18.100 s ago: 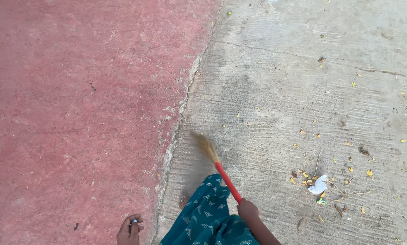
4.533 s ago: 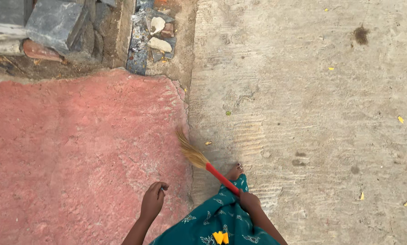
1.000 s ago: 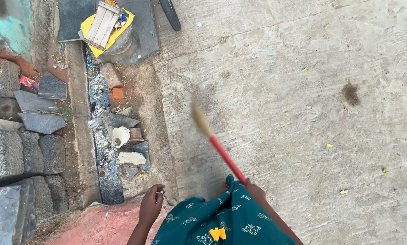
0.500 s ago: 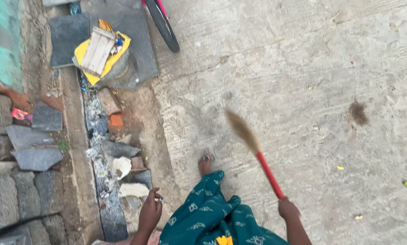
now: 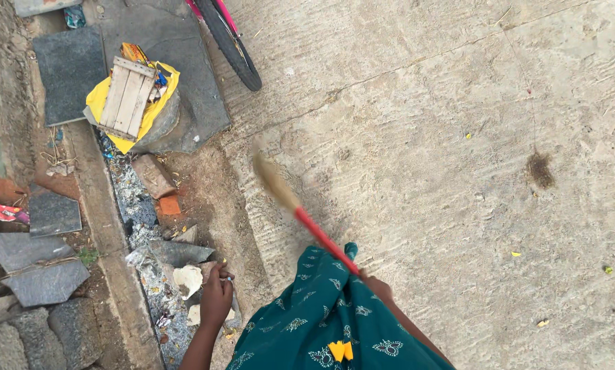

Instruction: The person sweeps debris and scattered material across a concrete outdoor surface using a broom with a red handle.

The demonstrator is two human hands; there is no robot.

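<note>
Broom [image 5: 300, 218] | right hand [image 5: 378, 288] grip closed on handle | bristles near concrete edge

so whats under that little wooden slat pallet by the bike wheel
The wooden slat pallet lies on a yellow bag or sheet, with colourful wrappers poking out at its top edge. Below that sits a round grey stone on a dark slab. What the pallet itself covers is hidden.

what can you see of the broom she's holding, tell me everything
The broom has a thin red handle and a tuft of pale straw-like bristles, blurred in the picture. It slants from the right hand, which grips the handle's lower end, up and left, over the teal dress. The bristles lie over the grey concrete ground, near the dirt edge; contact cannot be told.
</note>
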